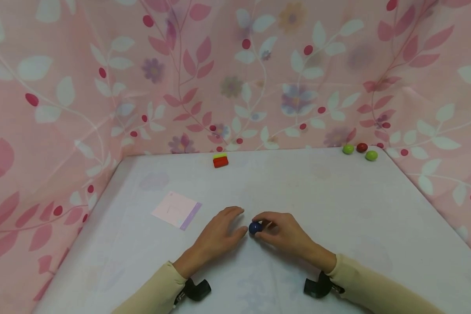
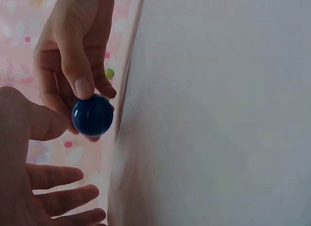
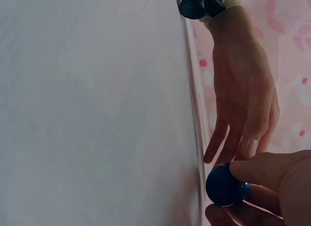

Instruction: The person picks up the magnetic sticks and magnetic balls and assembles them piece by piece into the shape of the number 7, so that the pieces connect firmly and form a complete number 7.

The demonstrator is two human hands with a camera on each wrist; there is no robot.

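A shiny dark blue ball [image 1: 254, 227] is pinched between the thumb and fingers of my right hand [image 1: 284, 233], over the middle of the table. Facing it from the left, my left hand [image 1: 221, 231] has its fingers and thumb spread apart and holds nothing. Its thumb tip points at the ball from close by. In the left wrist view a fine seam line runs down the ball [image 2: 92, 115], under the right thumb. The right wrist view has the ball [image 3: 226, 184] between my right thumb and fingertips, with the left hand [image 3: 245, 90] beyond.
A pink square card with a purple edge [image 1: 176, 210] lies left of my hands. At the back edge sit a red block [image 1: 220, 162] and a yellow-green one [image 1: 220, 155]. Far right are two green balls [image 1: 371, 155] and a red one [image 1: 362, 147]. Floral cloth surrounds the white table.
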